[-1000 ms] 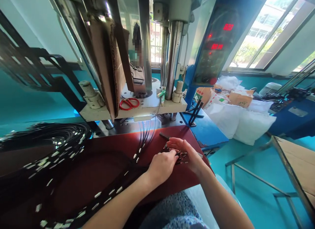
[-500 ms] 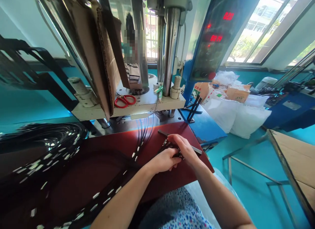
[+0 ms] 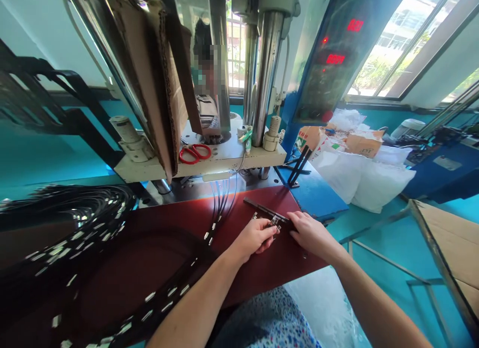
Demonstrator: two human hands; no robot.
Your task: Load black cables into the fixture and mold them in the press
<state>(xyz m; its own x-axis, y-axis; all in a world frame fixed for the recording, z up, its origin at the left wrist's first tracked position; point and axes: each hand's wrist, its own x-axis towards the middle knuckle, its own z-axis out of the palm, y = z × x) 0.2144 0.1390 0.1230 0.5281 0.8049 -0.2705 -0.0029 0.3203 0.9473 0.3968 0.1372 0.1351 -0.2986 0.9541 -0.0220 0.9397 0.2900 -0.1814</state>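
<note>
My left hand (image 3: pixel 257 236) is closed around a small bunch of shiny metal-ended pieces (image 3: pixel 276 223) that stick out past its thumb; they look like small connectors, but their exact kind is unclear. Just above them, a narrow dark bar (image 3: pixel 264 207) lies slantwise over the dark red board (image 3: pixel 239 268). At the bar's right end is my right hand (image 3: pixel 310 232), its bent fingers closed on that end and hiding it. Thin black cables (image 3: pixel 215 219) with pale metal ends run from the press across the board, left of my hands.
A large coil of black cables (image 3: pixel 75 228) covers the left side. Red-handled scissors (image 3: pixel 195 153) rest on the press plate (image 3: pixel 228 161). Black upright prongs (image 3: pixel 299 166) stand on a blue ledge (image 3: pixel 322 193). White sacks (image 3: pixel 359 181) and a metal-framed table (image 3: pixel 445 243) are at right.
My right hand has moved right, away from my left hand, uncovering the metal pieces there and more of the bar. The whole view has shifted slightly.
</note>
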